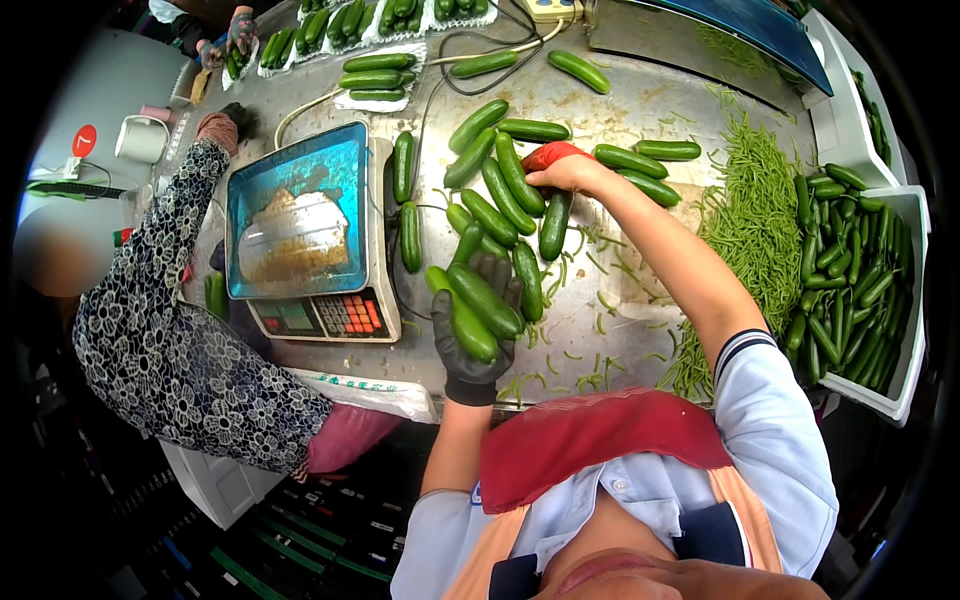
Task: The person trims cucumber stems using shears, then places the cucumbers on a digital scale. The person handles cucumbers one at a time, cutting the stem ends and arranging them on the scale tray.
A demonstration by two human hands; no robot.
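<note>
My left hand, in a dark work glove, is turned palm up and holds cucumbers side by side across its palm and fingers. My right hand, partly covered in red, reaches into the loose cucumbers on the metal table; its fingertips are at the upper end of a dark green cucumber. Whether they grip it is hard to tell. Several more cucumbers lie between my hands, and a few lie to the right of my right hand.
A digital scale with a blue pan stands at left, beside a person in a flowered sleeve. Green beans are heaped at right, by a white crate of small cucumbers. White trays of cucumbers and a cable lie farther back.
</note>
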